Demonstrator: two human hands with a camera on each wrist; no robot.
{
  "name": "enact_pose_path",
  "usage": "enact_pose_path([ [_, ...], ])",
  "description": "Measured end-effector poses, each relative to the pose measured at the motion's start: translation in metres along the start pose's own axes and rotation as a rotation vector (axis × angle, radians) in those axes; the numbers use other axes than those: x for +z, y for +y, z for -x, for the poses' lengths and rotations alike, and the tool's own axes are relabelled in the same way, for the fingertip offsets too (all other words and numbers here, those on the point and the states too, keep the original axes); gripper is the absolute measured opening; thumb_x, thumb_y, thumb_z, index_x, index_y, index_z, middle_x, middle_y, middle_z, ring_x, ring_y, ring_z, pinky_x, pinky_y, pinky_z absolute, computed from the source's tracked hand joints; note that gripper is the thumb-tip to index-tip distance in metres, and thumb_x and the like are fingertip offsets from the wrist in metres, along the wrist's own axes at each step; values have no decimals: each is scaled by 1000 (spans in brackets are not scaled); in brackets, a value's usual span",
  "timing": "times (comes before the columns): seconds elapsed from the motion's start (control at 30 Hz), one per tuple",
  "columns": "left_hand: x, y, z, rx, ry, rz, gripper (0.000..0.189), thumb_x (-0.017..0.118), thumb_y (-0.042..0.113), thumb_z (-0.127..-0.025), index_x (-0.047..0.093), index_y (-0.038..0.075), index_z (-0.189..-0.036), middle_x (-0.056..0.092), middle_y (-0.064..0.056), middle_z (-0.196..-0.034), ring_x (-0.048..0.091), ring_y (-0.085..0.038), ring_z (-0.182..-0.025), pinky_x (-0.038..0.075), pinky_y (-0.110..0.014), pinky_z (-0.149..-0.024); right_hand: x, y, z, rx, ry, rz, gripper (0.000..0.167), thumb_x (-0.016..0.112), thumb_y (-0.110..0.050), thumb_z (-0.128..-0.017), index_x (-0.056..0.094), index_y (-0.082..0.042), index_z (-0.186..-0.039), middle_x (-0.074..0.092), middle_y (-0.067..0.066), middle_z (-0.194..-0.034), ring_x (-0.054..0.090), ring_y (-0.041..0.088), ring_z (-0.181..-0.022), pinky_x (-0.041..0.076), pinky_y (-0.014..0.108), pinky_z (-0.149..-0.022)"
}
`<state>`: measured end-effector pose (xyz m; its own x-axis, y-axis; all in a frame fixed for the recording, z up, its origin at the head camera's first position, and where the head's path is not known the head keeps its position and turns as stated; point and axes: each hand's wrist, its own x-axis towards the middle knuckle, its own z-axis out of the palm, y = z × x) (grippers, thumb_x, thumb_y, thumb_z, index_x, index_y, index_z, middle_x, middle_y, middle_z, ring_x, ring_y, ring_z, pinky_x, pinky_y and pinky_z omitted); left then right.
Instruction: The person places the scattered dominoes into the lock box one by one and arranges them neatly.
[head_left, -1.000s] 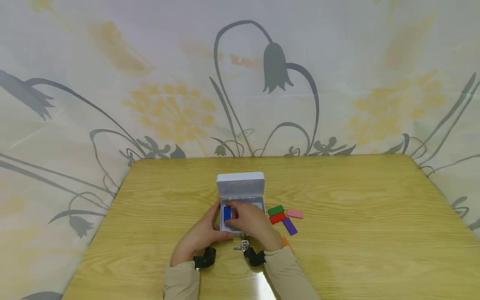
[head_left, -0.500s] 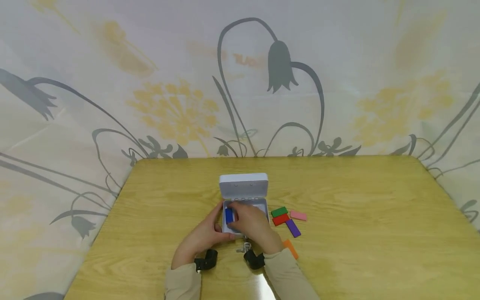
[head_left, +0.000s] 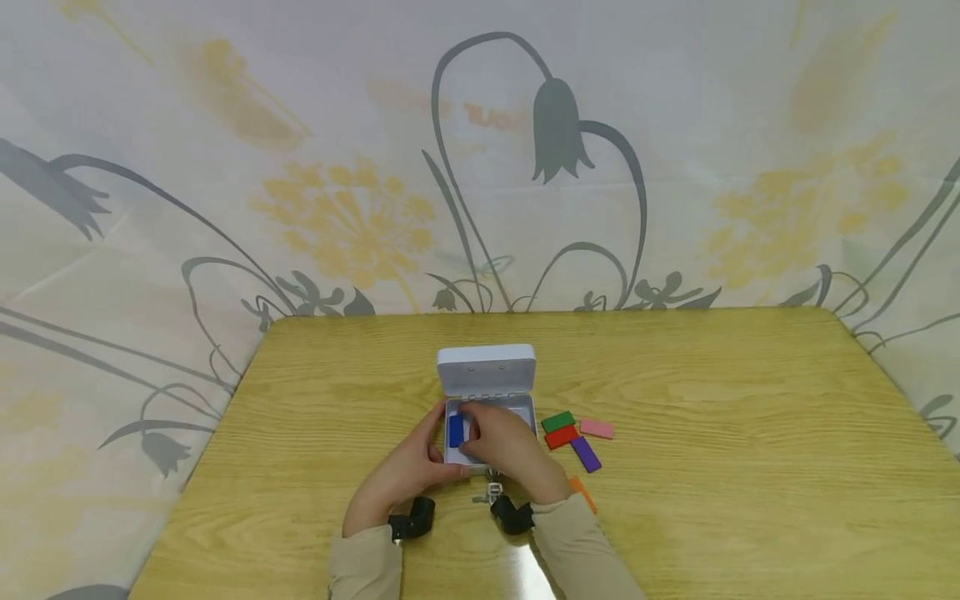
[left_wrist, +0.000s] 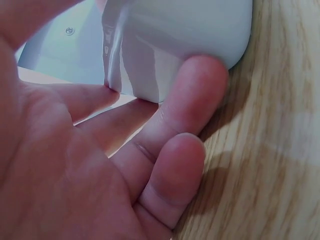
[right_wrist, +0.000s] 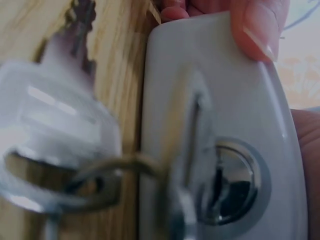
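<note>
A small white lockbox (head_left: 486,354) stands with its lid raised in the head view. My left hand (head_left: 408,468) grips its left side, with the thumb (right_wrist: 257,27) on the front rim in the right wrist view. A blue domino-like block (head_left: 457,432) lies inside, towards the left wall. My right hand (head_left: 508,442) reaches into the box, index finger and thumb bent near the block's two ends; whether they still pinch it cannot be made out. Keys (right_wrist: 60,120) hang from the front lock (right_wrist: 235,182). The left wrist view shows curled fingers (left_wrist: 197,95) against the box's outside.
Right of the box lie similar blocks: green (head_left: 558,422), red (head_left: 561,437), purple (head_left: 587,454) and pink (head_left: 597,429). An orange block (head_left: 583,494) is partly hidden by the right forearm. Behind the wooden table (head_left: 712,400) hangs a flower-patterned cloth (head_left: 675,83).
The blue block sits slightly lower in the box than a second ago. My right fingertips have shifted a little to the right against it. The left hand keeps its grip.
</note>
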<state>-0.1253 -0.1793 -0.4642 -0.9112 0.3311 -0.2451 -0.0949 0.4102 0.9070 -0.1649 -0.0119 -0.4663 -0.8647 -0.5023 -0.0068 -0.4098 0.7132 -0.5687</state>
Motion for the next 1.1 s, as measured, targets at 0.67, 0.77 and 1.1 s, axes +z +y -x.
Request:
enact_pose_path([
  [0.67,2,2,2,-5,-7,-2,102,76,30,-71,6,19,-145,51,-2,-61,47,-12,-54,41,-27,-52,-1,-1,5,-6,22,29,42,67,-28,-77,57,-14,-116,47,-9,-63,43,8,-55,33,25,-50],
  [0.77,1,3,1,-1,-14,1,102,75,30,-72,5,19,-145,51,-2,-61,47,-12,-53,41,-27,-52,-2,0,5,-28,38,33,38,62,-30,-82,57,-14,-116,47,-10,-64,43,7,-54,34,24,-51],
  [1.1,-1,-1,-1,-24,-2,-28,103,75,33,-71,6,17,-145,53,-3,-63,48,-13,-55,42,-28,-53,-16,-8,9,-40,17,-11,36,59,-32,-86,57,-16,-118,49,-12,-66,45,5,-54,37,23,-51],
])
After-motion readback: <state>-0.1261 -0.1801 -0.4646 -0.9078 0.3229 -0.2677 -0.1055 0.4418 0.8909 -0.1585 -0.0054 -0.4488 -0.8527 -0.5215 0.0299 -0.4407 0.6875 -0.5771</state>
